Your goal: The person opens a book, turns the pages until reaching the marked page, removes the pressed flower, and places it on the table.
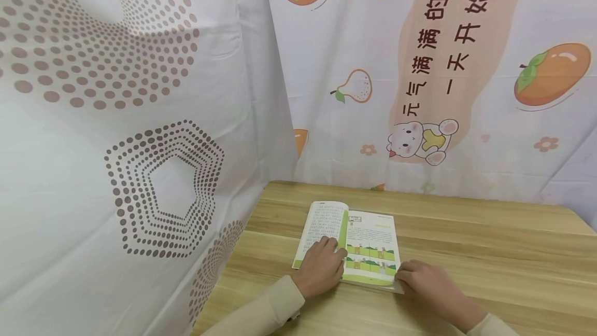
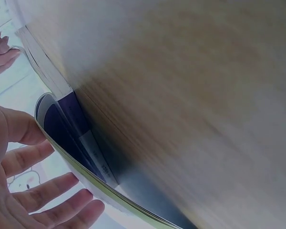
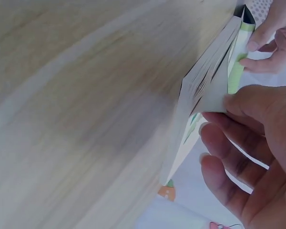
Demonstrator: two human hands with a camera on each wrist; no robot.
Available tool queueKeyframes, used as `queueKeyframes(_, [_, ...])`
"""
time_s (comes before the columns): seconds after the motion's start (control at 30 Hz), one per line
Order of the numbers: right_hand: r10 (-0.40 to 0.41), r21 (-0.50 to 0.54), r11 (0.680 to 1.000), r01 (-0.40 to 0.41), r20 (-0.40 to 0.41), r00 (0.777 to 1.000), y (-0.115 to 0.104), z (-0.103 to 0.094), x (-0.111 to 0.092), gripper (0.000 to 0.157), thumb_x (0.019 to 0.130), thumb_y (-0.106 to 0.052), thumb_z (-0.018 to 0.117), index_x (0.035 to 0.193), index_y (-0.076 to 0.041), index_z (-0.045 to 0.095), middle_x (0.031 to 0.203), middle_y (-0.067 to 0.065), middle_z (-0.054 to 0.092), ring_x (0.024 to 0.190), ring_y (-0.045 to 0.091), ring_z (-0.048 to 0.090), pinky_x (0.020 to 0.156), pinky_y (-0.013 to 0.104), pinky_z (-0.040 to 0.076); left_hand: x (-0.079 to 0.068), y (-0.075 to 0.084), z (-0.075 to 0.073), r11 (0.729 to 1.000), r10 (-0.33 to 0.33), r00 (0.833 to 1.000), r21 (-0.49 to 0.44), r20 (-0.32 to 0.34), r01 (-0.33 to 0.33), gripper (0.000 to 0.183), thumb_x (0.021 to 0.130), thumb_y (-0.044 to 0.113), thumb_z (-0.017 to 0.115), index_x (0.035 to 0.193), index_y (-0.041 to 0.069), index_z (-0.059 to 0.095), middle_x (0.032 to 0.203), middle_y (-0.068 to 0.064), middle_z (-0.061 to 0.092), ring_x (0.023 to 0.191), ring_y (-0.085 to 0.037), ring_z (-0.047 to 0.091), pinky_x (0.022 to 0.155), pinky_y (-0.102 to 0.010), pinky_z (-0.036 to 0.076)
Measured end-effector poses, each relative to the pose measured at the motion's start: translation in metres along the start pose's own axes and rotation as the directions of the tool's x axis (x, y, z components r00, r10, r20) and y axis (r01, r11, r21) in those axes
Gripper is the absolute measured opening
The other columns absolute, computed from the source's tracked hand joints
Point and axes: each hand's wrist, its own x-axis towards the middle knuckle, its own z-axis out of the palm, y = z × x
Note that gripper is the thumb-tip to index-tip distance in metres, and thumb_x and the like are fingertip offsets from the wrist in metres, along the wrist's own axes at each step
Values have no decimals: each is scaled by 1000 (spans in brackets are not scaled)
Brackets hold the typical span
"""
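An open book (image 1: 370, 235) lies on the wooden table, with printed text on both pages and green cartoon pictures on the right page. My left hand (image 1: 319, 268) rests on the lower left page near the spine. In the left wrist view, that hand's fingers (image 2: 52, 191) spread loosely against the curved pages. At the book's lower right corner is my right hand (image 1: 431, 287). The right wrist view shows its thumb and index finger pinching a page corner (image 3: 217, 100), which is lifted a little from the page stack; the other fingers are bent in the air.
The wooden table (image 1: 489, 253) extends to the right of the book. A white curtain with dotted patterns (image 1: 163, 185) hangs along the left side. Behind the table hangs another cloth (image 1: 364, 134) with fruit, writing and a cartoon animal.
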Motion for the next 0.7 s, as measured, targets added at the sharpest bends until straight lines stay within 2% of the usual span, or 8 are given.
queueKeyframes(0.2, [-42,-63,997,40,-26,999,-2,1,4,16,74,-5,83,79,-17,73,79,-10,64,66,3,48,49,22,41,0,-1,3,1000,-5,1000,2,6,5,15,97,23,66,106,17,77,96,-1,63,80,-12,49,59,-19,37])
queueKeyframes(0.33, [-37,-30,999,36,-47,998,-3,-2,5,21,70,-1,81,77,-18,71,78,-11,61,66,0,42,50,20,39,0,-1,3,1000,1,1000,-4,2,-1,15,97,23,66,105,17,77,95,-1,62,79,-12,48,58,-18,35])
queueKeyframes(0.43, [-4,11,1000,5,-41,999,-3,-5,5,24,70,-1,83,77,-20,71,78,-14,61,67,-2,42,52,20,41,1,0,2,1000,-4,1000,-12,7,4,16,97,25,66,104,17,77,93,-1,62,78,-12,48,58,-19,35])
queueKeyframes(0.5, [26,30,999,-25,-27,999,-3,-7,5,25,72,-3,86,76,-22,70,79,-15,61,68,-3,44,54,22,44,1,1,2,1000,-12,1000,-8,18,12,23,98,35,65,103,17,78,93,-1,63,78,-13,49,60,-20,39])
queueKeyframes(0.57, [52,46,998,-51,-27,998,-3,-9,6,27,73,-4,88,76,-24,70,79,-16,62,69,-4,47,55,23,46,2,3,1,1000,-23,999,-1,43,23,37,99,51,62,101,18,78,93,0,62,79,-13,50,61,-23,42])
queueKeyframes(0.7, [67,58,996,-61,-110,992,-2,-12,7,33,68,-5,90,73,-28,68,77,-19,60,67,-5,48,53,23,44,3,7,-2,999,-37,994,34,100,33,66,91,78,52,101,17,77,93,-1,60,80,-15,51,62,-25,46])
